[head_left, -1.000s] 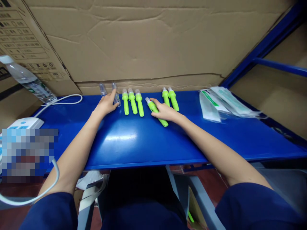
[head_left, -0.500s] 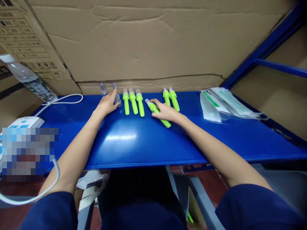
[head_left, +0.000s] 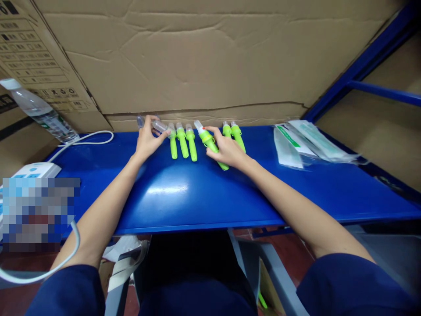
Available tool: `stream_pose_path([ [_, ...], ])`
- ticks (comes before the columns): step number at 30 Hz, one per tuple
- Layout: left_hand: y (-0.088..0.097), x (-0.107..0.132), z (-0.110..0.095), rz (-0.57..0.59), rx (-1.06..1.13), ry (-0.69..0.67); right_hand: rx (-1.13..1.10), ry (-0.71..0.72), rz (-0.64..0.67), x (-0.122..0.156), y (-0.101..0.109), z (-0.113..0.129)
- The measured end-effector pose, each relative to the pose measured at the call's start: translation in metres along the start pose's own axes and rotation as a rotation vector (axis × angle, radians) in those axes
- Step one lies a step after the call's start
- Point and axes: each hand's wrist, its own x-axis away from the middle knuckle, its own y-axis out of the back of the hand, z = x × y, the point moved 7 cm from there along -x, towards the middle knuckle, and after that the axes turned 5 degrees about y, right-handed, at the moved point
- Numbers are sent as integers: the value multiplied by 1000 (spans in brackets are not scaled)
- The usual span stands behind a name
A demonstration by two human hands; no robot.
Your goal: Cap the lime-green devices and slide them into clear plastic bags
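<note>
Between the thumb and fingers of my left hand (head_left: 146, 140) is a clear plastic tube-shaped cap (head_left: 159, 127), lifted and tilted. Another clear cap (head_left: 140, 121) stands just behind that hand, partly covered. My right hand (head_left: 227, 150) is closed around a lime-green torch-like stick (head_left: 207, 139); its whitish tip points up and left, and a small red spot shows near the fingertip. Three similar green sticks (head_left: 182, 142) with clear tips lie side by side between my hands. Two more green sticks (head_left: 237, 134) lie beyond my right hand, partly hidden by it.
Cardboard (head_left: 197, 66) walls the back of the blue table (head_left: 197, 197). On the left stand a water bottle (head_left: 49, 116) and a white power strip (head_left: 42, 169) with its cable. Plastic-wrapped packets (head_left: 292, 142) lie on the right, near a blue frame bar (head_left: 388, 92).
My left hand has picked up the clear cap from the table and tilted it toward the right. My right hand has raised the green stick, its tip turned further up.
</note>
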Motion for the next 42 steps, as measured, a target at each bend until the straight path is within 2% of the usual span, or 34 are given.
stream_pose_path([
  [3, -12, -3, 8, 19, 273, 50, 3, 108, -5, 2, -1, 15],
  [7, -23, -2, 13, 57, 449, 183, 9, 222, 12, 6, -4, 29],
  [10, -27, 2, 4, 131, 486, 201, 24, 248, 7, 7, -5, 31],
  [15, -34, 10, -18, 285, 515, 150, 27, 290, -23, 6, -7, 28],
  [18, -37, 14, -27, 319, 531, 104, 24, 286, -66, 4, -7, 24],
  [27, -36, 26, -46, 448, 217, -31, -11, 208, -136, 2, 5, 16],
  [31, -38, 31, -59, 499, 57, -151, -15, 207, -169, 1, 7, 14],
  [36, -47, 41, -73, 449, -314, -361, 11, 194, -146, 2, 6, 19],
  [39, -50, 47, -80, 376, -503, -415, 14, 155, -94, 2, 4, 21],
  [42, -50, 52, -88, 329, -580, -442, -6, 84, -14, 3, 0, 20],
])
